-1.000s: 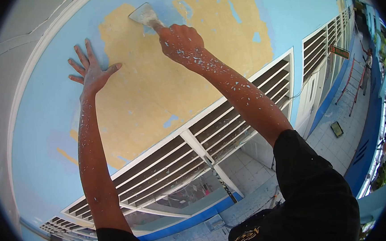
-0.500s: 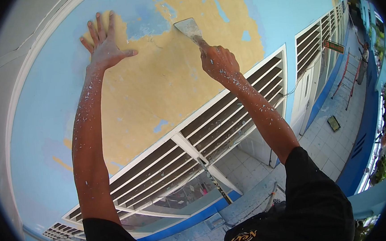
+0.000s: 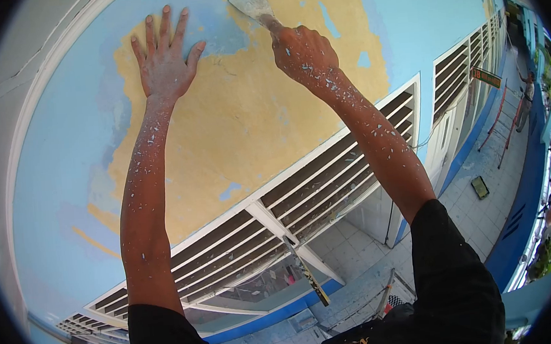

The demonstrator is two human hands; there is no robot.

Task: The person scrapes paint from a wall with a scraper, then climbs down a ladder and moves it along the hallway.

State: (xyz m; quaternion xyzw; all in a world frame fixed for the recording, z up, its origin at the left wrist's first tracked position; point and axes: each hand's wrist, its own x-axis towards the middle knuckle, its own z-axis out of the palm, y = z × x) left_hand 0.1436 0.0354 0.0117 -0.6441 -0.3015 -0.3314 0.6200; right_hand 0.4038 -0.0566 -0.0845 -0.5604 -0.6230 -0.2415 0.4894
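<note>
My right hand (image 3: 306, 56) grips the handle of a paint scraper (image 3: 253, 6), its broad metal blade against the wall near the edge between blue paint and the bare yellowish patch. My left hand (image 3: 166, 68) lies with fingers spread on the wall (image 3: 222, 137), left of the scraper, over the border of the yellowish patch. Several blue paint flakes cling to both forearms. Pale dust coats the back of the left hand. A remnant of blue paint (image 3: 224, 33) shows between the two hands.
White louvred vents (image 3: 279, 229) run below the patch. A long striped tool (image 3: 308, 275) leans there. Down the walkway at right stand a red ladder (image 3: 502, 124) and another person (image 3: 526, 100). A dark tray (image 3: 479, 188) lies on the flake-strewn tile floor.
The scraper and my right hand have moved up and slightly left along the wall. My left hand has shifted right, its fingers now pointing more upward. The camera view has shifted slightly.
</note>
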